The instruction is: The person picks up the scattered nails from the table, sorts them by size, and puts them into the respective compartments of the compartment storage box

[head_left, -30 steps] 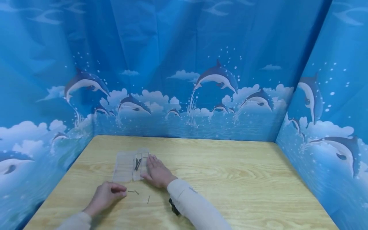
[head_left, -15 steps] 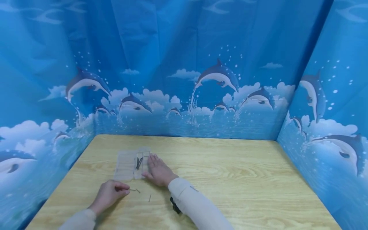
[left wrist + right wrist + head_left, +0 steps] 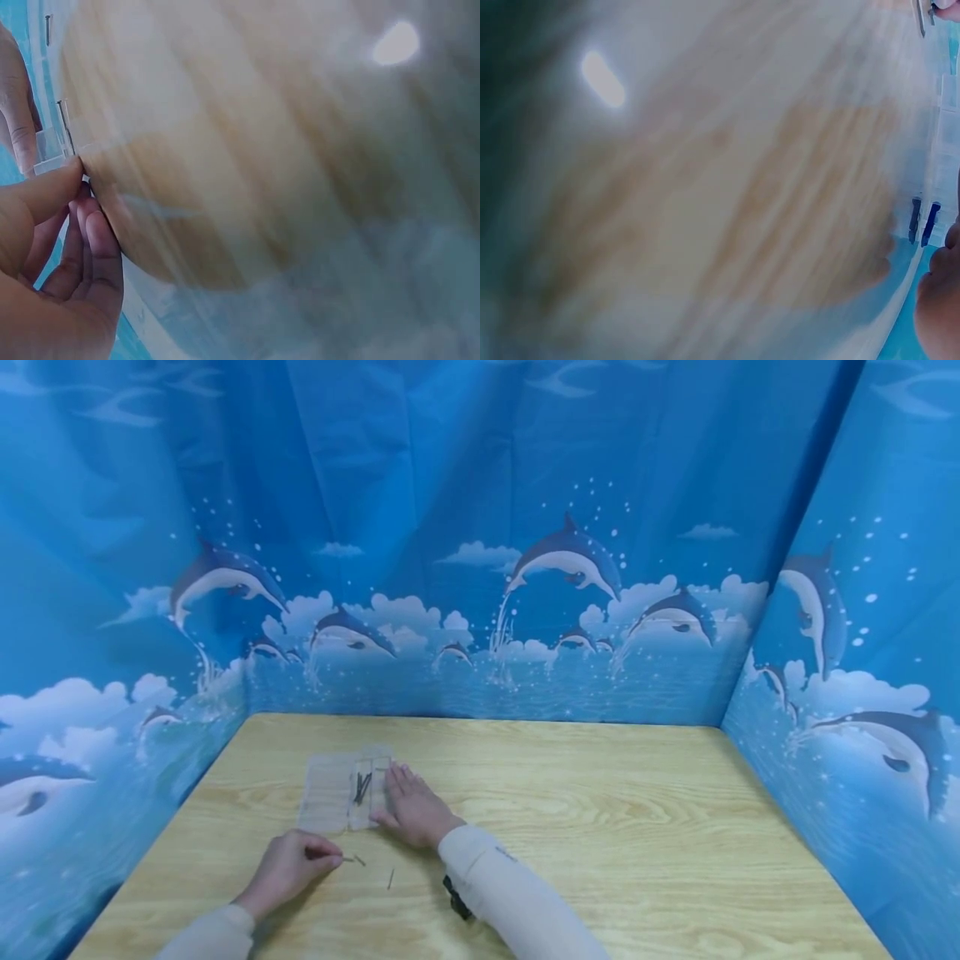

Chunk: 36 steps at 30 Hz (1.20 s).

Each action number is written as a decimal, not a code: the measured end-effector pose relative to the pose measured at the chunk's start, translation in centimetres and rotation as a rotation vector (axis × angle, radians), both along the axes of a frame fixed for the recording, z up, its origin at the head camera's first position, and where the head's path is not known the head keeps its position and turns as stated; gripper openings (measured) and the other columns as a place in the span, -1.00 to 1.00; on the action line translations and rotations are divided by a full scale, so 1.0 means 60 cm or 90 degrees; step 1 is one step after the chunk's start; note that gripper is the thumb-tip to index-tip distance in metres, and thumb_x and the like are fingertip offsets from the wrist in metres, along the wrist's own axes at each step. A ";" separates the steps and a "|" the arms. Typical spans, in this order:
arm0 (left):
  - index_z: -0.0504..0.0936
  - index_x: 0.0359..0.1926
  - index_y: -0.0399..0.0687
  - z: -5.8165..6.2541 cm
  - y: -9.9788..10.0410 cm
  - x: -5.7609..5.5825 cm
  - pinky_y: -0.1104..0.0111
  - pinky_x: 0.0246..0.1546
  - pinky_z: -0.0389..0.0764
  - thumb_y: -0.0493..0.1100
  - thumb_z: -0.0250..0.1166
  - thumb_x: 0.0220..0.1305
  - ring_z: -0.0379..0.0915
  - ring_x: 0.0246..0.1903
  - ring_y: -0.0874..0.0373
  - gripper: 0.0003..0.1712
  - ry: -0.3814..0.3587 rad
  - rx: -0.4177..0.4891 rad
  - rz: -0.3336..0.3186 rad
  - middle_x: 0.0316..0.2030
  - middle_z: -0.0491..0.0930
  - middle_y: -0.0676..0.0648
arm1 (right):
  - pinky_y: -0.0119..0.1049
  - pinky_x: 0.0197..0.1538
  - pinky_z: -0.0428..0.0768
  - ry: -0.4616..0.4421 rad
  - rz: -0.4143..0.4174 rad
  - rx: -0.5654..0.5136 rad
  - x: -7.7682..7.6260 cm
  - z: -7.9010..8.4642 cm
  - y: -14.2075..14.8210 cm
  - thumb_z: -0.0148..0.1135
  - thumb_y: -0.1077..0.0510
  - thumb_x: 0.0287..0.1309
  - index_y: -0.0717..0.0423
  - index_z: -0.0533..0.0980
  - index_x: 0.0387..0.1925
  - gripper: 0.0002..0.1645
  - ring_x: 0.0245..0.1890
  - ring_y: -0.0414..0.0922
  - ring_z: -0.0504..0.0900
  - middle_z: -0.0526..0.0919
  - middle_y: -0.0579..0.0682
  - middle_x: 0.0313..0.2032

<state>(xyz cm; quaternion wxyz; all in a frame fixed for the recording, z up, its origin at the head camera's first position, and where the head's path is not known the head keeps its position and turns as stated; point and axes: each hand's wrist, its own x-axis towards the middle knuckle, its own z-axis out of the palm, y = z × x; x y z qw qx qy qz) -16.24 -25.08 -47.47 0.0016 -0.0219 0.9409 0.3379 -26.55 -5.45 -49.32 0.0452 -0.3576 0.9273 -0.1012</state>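
Observation:
My left hand (image 3: 292, 870) pinches the end of a small nail (image 3: 347, 859) between thumb and fingertips, low over the table. A second nail (image 3: 360, 861) lies right beside it, and a third nail (image 3: 390, 878) lies farther right. Above them is a clear plastic box (image 3: 362, 817), its flat lid (image 3: 326, 793) folded out to the left. Several dark nails (image 3: 362, 787) lie in one of its compartments. My right hand (image 3: 416, 810) rests with straight fingers along the box's right side. In the right wrist view only part of that hand shows.
The light wood-grain table (image 3: 637, 843) spreads out to the right of the hands. Blue dolphin-print curtains (image 3: 480, 543) close off its back and both sides. A small black object (image 3: 456, 900) shows under the right sleeve.
My left hand has moved slightly right, and its fingertips have taken the end of the nail that lay just apart from them. The right hand stays at the box.

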 end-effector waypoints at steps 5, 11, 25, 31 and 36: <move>0.71 -0.46 -0.05 -0.001 0.003 -0.001 0.28 -0.32 0.56 -0.27 0.45 -0.04 0.52 -0.47 0.24 -0.92 -0.001 -0.009 -0.004 -0.51 0.67 0.07 | -0.25 0.47 -0.13 -0.001 0.002 0.001 0.002 0.001 0.000 -0.40 -0.35 0.40 0.17 -0.15 0.48 -0.09 0.49 -0.03 -0.17 -0.17 0.10 0.50; 0.70 -0.47 -0.04 -0.002 0.001 0.001 0.38 -0.37 0.53 -0.28 0.44 -0.02 0.50 -0.49 0.27 -0.92 0.019 -0.008 -0.024 -0.52 0.66 0.10 | -0.24 0.47 -0.13 0.002 0.002 0.005 0.003 0.005 0.000 -0.41 -0.35 0.40 0.18 -0.15 0.48 -0.10 0.49 -0.03 -0.18 -0.18 0.11 0.50; 0.69 -0.47 -0.05 0.000 -0.010 0.000 0.43 -0.38 0.52 -0.27 0.43 0.01 0.51 -0.48 0.27 -0.93 0.027 0.004 -0.054 -0.50 0.66 0.10 | -0.24 0.47 -0.13 0.001 0.007 -0.001 0.002 0.003 0.000 -0.41 -0.34 0.41 0.19 -0.15 0.48 -0.10 0.49 -0.02 -0.18 -0.18 0.11 0.50; 0.69 -0.39 -0.10 0.019 -0.026 -0.007 0.42 -0.36 0.55 -0.27 0.39 0.06 0.53 -0.42 0.22 -0.95 0.021 0.030 -0.035 -0.43 0.67 0.04 | -0.24 0.47 -0.12 0.003 0.007 -0.001 0.001 -0.001 0.000 -0.40 -0.35 0.40 0.19 -0.14 0.48 -0.09 0.49 -0.02 -0.17 -0.18 0.11 0.50; 0.69 -0.36 -0.16 0.042 -0.030 -0.020 0.43 -0.41 0.54 -0.28 0.37 0.11 0.52 -0.43 0.20 -0.96 0.052 0.021 -0.027 -0.43 0.68 -0.01 | -0.26 0.46 -0.15 0.000 -0.001 0.002 0.000 -0.002 0.000 -0.43 -0.38 0.38 0.16 -0.17 0.48 -0.08 0.49 -0.05 -0.19 -0.21 0.07 0.50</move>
